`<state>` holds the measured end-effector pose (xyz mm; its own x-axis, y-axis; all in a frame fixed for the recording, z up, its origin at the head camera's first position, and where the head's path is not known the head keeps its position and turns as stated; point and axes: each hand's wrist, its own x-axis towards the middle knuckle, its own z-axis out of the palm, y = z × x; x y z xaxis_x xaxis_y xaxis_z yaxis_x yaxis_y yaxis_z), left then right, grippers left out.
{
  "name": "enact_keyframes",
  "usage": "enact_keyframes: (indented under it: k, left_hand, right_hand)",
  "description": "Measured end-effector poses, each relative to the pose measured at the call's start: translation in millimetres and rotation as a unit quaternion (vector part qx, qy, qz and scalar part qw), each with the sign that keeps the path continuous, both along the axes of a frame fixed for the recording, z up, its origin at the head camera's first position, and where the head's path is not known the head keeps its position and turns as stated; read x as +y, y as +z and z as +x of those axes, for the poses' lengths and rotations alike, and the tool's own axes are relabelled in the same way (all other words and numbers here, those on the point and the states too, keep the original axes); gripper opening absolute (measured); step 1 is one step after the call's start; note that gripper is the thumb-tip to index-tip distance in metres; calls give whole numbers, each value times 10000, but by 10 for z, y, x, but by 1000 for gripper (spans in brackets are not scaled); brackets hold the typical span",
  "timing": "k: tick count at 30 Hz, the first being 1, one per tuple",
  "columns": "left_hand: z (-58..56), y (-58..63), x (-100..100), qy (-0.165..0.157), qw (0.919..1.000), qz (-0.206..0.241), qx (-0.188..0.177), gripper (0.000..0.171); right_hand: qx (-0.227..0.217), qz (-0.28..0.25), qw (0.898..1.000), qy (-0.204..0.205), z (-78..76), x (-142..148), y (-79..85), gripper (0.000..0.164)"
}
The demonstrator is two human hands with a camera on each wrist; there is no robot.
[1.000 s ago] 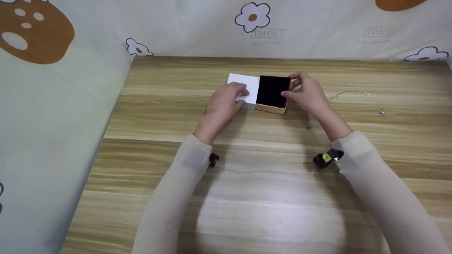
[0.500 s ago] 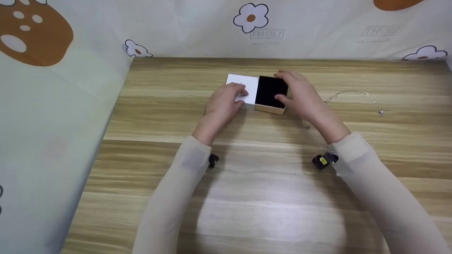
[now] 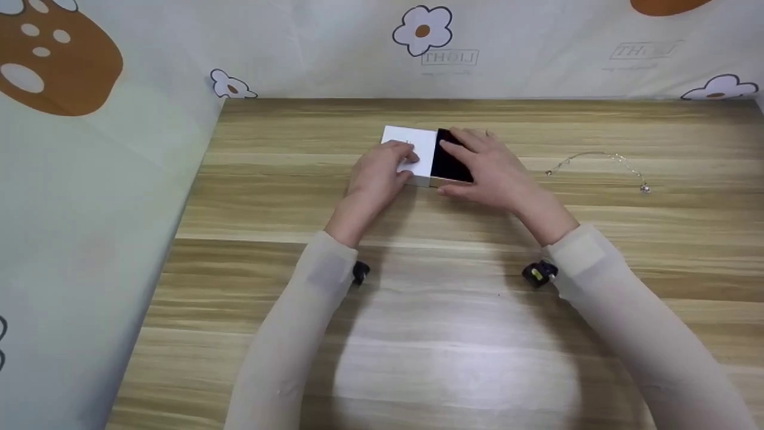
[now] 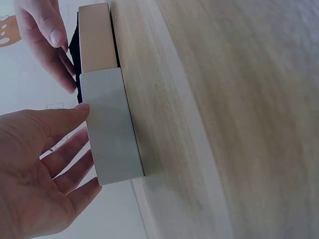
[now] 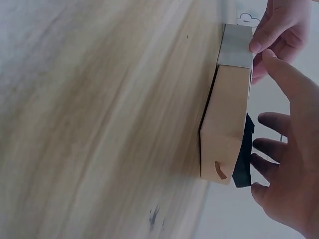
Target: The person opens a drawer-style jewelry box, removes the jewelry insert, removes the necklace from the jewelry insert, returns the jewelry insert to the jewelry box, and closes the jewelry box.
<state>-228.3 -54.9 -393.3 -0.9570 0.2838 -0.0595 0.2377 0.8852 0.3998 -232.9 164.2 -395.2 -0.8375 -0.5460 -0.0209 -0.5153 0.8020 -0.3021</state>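
A small drawer-style jewelry box lies on the table, its white sleeve (image 3: 421,143) at left and its tan tray (image 5: 229,104) pulled out to the right. A black pad (image 3: 447,161) in the tray juts above the rim in both wrist views. My left hand (image 3: 376,170) rests on the sleeve, thumb tip at the near top edge and fingers over the top. My right hand (image 3: 495,173) spreads over the pad, thumb by the near side; in the right wrist view its fingertips are close to the pad, contact unclear. A silver chain with charms (image 3: 621,158) lies right of it.
A short tan pull tab (image 5: 220,170) sticks out of the tray's end. The wood-grain table (image 3: 430,310) meets a printed backdrop (image 3: 334,54) behind the box and at the left. Dark cameras (image 3: 539,273) are strapped to both wrists.
My right hand has moved left from the tray's right end to over the black pad, its fingers spreading and the chain's left end coming into view. The left hand and box stay nearly still.
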Motion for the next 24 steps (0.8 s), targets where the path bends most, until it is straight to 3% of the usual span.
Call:
enact_keyframes:
  k: [8, 24]
  left_hand:
    - [-2, 3, 3, 6, 10000, 3, -15, 27]
    - [4, -2, 2, 25, 10000, 55, -22, 29]
  right_hand:
    - [-200, 306, 9993, 27, 25, -25, -7, 89]
    - [-24, 553, 9982, 223, 69, -24, -78, 87]
